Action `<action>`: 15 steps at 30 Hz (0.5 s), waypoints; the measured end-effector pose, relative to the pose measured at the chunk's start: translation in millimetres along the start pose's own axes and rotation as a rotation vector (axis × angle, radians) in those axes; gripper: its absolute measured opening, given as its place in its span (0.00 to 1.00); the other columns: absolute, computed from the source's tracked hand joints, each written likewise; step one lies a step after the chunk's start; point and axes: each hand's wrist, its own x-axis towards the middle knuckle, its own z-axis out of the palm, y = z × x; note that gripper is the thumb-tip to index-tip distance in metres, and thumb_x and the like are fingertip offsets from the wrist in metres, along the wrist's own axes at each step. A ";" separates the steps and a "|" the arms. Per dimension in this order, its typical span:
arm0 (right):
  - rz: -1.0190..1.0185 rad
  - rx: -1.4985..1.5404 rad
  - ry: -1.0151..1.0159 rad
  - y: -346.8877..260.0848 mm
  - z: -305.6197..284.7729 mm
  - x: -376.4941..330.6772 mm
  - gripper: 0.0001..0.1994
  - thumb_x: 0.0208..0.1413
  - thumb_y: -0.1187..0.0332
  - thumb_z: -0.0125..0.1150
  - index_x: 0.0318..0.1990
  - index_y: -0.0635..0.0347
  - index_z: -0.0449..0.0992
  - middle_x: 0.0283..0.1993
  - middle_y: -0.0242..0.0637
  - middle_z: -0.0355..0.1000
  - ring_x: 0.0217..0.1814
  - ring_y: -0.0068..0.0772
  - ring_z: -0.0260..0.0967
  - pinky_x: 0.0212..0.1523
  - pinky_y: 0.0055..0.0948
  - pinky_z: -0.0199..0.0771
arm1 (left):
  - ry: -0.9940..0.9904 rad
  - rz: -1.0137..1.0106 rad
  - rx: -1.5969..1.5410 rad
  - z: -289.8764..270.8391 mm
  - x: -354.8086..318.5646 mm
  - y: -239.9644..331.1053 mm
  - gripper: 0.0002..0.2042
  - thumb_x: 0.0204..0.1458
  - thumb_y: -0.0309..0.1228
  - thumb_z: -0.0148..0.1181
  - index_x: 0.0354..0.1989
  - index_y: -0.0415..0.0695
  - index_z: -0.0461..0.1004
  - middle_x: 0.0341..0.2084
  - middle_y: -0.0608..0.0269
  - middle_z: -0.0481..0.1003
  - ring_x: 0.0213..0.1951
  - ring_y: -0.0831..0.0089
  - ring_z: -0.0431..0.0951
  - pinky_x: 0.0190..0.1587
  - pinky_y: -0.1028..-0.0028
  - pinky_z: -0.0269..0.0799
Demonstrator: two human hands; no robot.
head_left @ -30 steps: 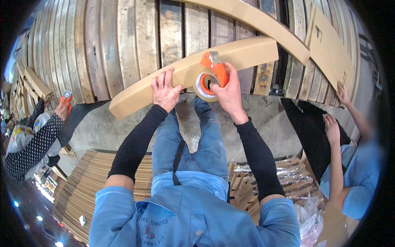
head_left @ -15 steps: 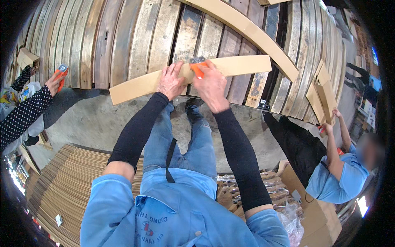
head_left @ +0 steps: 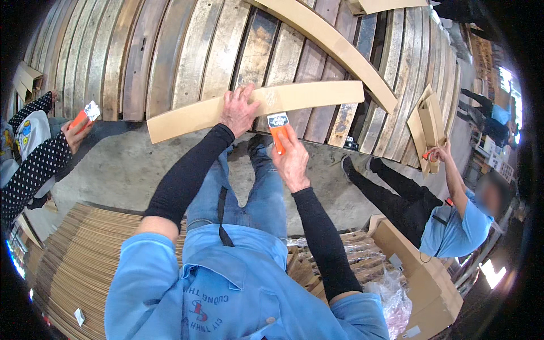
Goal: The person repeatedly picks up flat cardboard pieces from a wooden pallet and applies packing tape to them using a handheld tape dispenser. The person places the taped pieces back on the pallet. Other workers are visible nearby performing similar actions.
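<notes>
In the upper middle, the left hand (head_left: 238, 111) lies unclenched on a long cardboard box (head_left: 311, 96), while the right hand (head_left: 292, 163) grasps an orange tape dispenser (head_left: 279, 131), apparently just below it.

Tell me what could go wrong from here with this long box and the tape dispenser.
The long cardboard box has its left end jutting past the near edge of the slatted table, so it might slide if the left hand lets up. The orange tape dispenser, in the right hand, has its head close to the left hand, so a slip could scratch it.
</notes>
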 end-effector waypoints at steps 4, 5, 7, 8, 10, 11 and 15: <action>-0.026 0.045 0.056 18.6 20.6 -10.2 0.22 0.42 0.73 0.69 0.50 0.59 0.80 0.68 0.42 0.67 0.42 0.52 0.77 0.44 0.44 0.80 | -0.204 0.359 0.061 -9.8 25.2 -1.3 0.24 0.35 0.29 0.68 0.47 0.54 0.79 0.70 0.50 0.56 0.65 0.49 0.62 0.59 0.47 0.62; -0.029 0.051 0.071 19.7 20.5 -8.0 0.22 0.42 0.73 0.69 0.50 0.59 0.80 0.67 0.42 0.68 0.42 0.52 0.77 0.44 0.44 0.80 | -0.274 0.330 0.044 -14.5 37.1 0.3 0.25 0.35 0.29 0.68 0.49 0.54 0.78 0.70 0.49 0.56 0.64 0.48 0.63 0.58 0.47 0.63; -0.048 0.072 0.091 14.7 17.1 0.8 0.22 0.42 0.74 0.69 0.50 0.58 0.80 0.67 0.41 0.68 0.42 0.51 0.77 0.45 0.43 0.80 | -0.433 0.253 0.008 -14.7 51.4 -2.9 0.28 0.33 0.28 0.68 0.51 0.53 0.77 0.69 0.47 0.57 0.64 0.46 0.64 0.57 0.46 0.66; -0.044 0.073 0.105 13.0 11.1 5.3 0.22 0.42 0.74 0.69 0.50 0.58 0.80 0.67 0.41 0.68 0.42 0.50 0.76 0.45 0.43 0.80 | -0.469 0.265 -0.007 -14.7 62.6 -7.9 0.30 0.33 0.28 0.68 0.53 0.51 0.75 0.66 0.46 0.59 0.59 0.44 0.69 0.57 0.47 0.68; -0.078 0.080 0.135 6.0 4.8 22.8 0.22 0.41 0.74 0.69 0.50 0.56 0.81 0.67 0.40 0.68 0.42 0.49 0.76 0.45 0.43 0.80 | -0.637 0.234 -0.288 -21.9 88.5 -30.1 0.35 0.34 0.31 0.71 0.58 0.40 0.71 0.66 0.41 0.62 0.61 0.45 0.70 0.65 0.57 0.66; -0.099 0.086 0.147 1.1 3.4 33.7 0.23 0.41 0.75 0.69 0.50 0.56 0.81 0.67 0.39 0.68 0.42 0.49 0.76 0.44 0.43 0.80 | -0.726 0.229 -0.434 -27.6 93.0 -46.0 0.38 0.35 0.32 0.73 0.61 0.36 0.68 0.65 0.38 0.63 0.63 0.46 0.69 0.66 0.60 0.66; -0.073 0.064 0.058 -20.6 -0.8 84.8 0.17 0.41 0.73 0.67 0.44 0.57 0.82 0.61 0.41 0.72 0.41 0.50 0.77 0.43 0.44 0.80 | -0.621 -0.037 -0.604 -15.8 75.0 -77.1 0.41 0.42 0.33 0.73 0.67 0.34 0.62 0.63 0.42 0.68 0.63 0.50 0.70 0.65 0.63 0.67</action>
